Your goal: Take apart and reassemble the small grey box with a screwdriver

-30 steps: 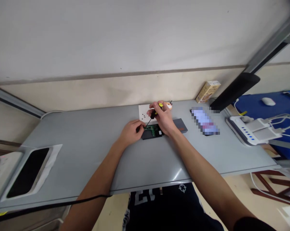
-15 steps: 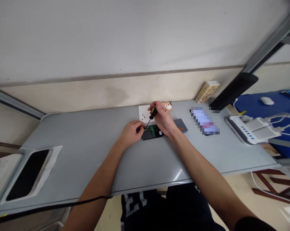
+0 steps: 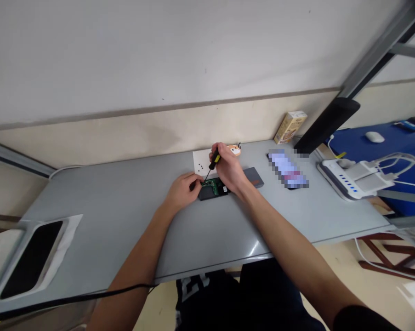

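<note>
A dark, opened device [image 3: 207, 192] with a green circuit board [image 3: 213, 185] lies on the grey table. My right hand [image 3: 228, 168] grips a black and yellow screwdriver [image 3: 214, 161], whose thin shaft slants down to the board's upper left corner. At that same corner are the pinched fingertips of my left hand [image 3: 184, 191]; whether a small part is between them is too small to tell. Behind the device, a white sheet [image 3: 197, 158] bears several tiny dark screws. A dark grey cover [image 3: 253, 177] rests to the right, partly behind my right wrist.
An orange and white animal-shaped item [image 3: 234, 150] sits by the wall. Further right are a phone [image 3: 288, 170], a carton [image 3: 290, 127], a black cylinder [image 3: 326, 126] and a white power strip [image 3: 355, 179] with cables. A black-topped tray [image 3: 33, 259] lies at left.
The whole view has shifted slightly, so things appear a little further left. Both hands keep nearly the same places at the device, with the screwdriver tip still at the board's corner.
</note>
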`<state>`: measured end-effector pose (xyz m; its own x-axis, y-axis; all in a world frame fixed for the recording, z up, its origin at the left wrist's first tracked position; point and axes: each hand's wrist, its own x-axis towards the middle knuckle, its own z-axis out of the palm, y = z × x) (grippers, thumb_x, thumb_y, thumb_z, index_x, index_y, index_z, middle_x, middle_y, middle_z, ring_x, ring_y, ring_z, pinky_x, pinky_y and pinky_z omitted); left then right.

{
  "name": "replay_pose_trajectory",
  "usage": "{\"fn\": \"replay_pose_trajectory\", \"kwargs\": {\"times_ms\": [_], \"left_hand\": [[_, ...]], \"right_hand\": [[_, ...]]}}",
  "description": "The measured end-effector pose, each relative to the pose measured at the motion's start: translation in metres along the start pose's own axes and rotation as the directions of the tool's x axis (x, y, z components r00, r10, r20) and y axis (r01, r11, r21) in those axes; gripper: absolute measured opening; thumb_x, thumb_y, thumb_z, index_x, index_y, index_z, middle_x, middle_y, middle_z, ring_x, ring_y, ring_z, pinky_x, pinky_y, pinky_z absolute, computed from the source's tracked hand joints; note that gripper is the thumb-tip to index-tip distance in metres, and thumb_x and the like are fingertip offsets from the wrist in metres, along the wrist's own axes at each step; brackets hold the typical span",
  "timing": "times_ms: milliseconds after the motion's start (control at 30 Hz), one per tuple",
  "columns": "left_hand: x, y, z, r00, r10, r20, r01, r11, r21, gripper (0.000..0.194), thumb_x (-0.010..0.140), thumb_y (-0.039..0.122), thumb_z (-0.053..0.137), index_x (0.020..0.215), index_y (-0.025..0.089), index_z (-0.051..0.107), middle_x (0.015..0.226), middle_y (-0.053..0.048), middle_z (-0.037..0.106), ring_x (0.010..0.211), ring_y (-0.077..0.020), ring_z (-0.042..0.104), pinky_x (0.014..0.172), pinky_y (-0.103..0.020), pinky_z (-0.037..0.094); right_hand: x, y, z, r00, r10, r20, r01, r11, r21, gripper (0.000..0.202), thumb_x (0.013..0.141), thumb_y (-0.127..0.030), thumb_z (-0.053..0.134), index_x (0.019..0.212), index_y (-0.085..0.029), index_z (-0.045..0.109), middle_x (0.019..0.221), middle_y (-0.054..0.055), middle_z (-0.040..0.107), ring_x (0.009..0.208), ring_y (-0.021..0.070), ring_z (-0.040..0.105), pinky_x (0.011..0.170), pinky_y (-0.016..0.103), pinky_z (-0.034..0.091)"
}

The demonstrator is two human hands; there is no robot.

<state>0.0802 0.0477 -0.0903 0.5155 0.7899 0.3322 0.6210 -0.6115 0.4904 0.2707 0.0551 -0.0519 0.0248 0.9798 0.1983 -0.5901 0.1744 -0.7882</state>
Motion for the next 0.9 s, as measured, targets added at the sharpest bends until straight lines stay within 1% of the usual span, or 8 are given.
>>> {"fn": "replay_pose_trajectory", "kwargs": {"times_ms": [133,233,300,400,600,733,833,900], "left_hand": [[0.000,0.001,0.000,1.000,-0.020,0.005,0.020,1.000,0.001,0.019,0.091,0.015,0.050,0.094,0.020,0.068,0.090,-0.004,0.070,0.083,-0.0186,0.064,0.081,-0.033,0.051],[0.000,0.001,0.001,1.000,-0.020,0.003,0.020,1.000,0.009,0.018,0.091,0.016,0.051,0.093,0.020,0.068,0.090,-0.004,0.071,0.083,-0.0186,0.064,0.082,-0.032,0.050],[0.000,0.002,0.001,1.000,-0.020,0.002,0.020,1.000,0.007,0.019,0.091,0.016,0.050,0.093,0.019,0.069,0.090,-0.004,0.071,0.084,-0.0182,0.064,0.082,-0.032,0.050],[0.001,0.001,0.000,1.000,-0.026,0.011,0.026,1.000,-0.006,0.020,0.092,0.015,0.049,0.094,0.018,0.069,0.091,-0.004,0.071,0.083,-0.0175,0.064,0.080,-0.031,0.050],[-0.002,-0.001,0.001,1.000,0.000,0.007,0.000,1.000,-0.031,0.021,0.092,0.014,0.050,0.095,0.019,0.071,0.094,-0.005,0.072,0.085,-0.0174,0.065,0.082,-0.031,0.051],[0.000,0.000,0.000,0.999,0.014,0.029,-0.015,1.000,0.009,0.024,0.094,0.015,0.049,0.097,0.018,0.072,0.094,-0.005,0.073,0.083,-0.0173,0.065,0.081,-0.031,0.051],[0.004,0.002,-0.014,0.996,0.043,0.075,-0.048,0.996,0.069,0.026,0.096,0.017,0.048,0.104,0.019,0.073,0.094,-0.005,0.073,0.083,-0.0173,0.065,0.081,-0.031,0.050],[-0.001,0.000,-0.034,1.000,0.013,0.027,-0.017,0.987,0.157,0.026,0.096,0.021,0.050,0.108,0.020,0.073,0.095,-0.004,0.073,0.085,-0.0177,0.065,0.085,-0.031,0.049]], "right_hand": [[-0.002,0.003,0.000,1.000,-0.007,0.002,0.007,1.000,-0.010,0.045,0.079,-0.054,0.080,0.081,-0.025,0.046,0.074,-0.005,0.054,0.066,0.0111,0.058,0.062,0.026,0.047],[-0.001,0.005,0.002,0.997,-0.070,-0.035,0.067,0.995,-0.076,0.049,0.082,-0.063,0.074,0.080,-0.026,0.042,0.061,-0.008,0.040,0.052,0.0092,0.042,0.053,0.025,0.040],[-0.001,0.004,0.005,0.996,-0.071,-0.053,0.068,0.996,-0.059,0.049,0.085,-0.073,0.063,0.082,-0.026,0.047,0.060,-0.008,0.036,0.052,0.0101,0.039,0.052,0.026,0.039],[-0.001,0.000,0.008,1.000,-0.008,-0.023,0.008,1.000,0.012,0.050,0.090,-0.075,0.052,0.089,-0.026,0.058,0.065,-0.004,0.043,0.057,0.0118,0.046,0.057,0.027,0.044],[-0.003,-0.001,0.005,1.000,0.013,0.015,-0.013,1.000,-0.027,0.045,0.080,-0.066,0.073,0.083,-0.024,0.056,0.086,-0.001,0.062,0.072,0.0116,0.061,0.065,0.026,0.049],[-0.001,0.005,-0.001,0.999,-0.051,-0.015,0.049,0.994,-0.102,0.048,0.081,-0.061,0.076,0.080,-0.025,0.043,0.066,-0.007,0.053,0.055,0.0090,0.052,0.055,0.024,0.043],[0.002,0.008,-0.004,0.992,-0.106,-0.063,0.098,0.988,-0.117,0.051,0.082,-0.061,0.074,0.078,-0.025,0.039,0.057,-0.010,0.038,0.050,0.0081,0.042,0.051,0.023,0.040],[0.002,0.008,-0.004,0.991,-0.109,-0.073,0.098,0.985,-0.143,0.052,0.084,-0.066,0.069,0.077,-0.025,0.038,0.058,-0.009,0.035,0.050,0.0079,0.040,0.050,0.023,0.039]]}}
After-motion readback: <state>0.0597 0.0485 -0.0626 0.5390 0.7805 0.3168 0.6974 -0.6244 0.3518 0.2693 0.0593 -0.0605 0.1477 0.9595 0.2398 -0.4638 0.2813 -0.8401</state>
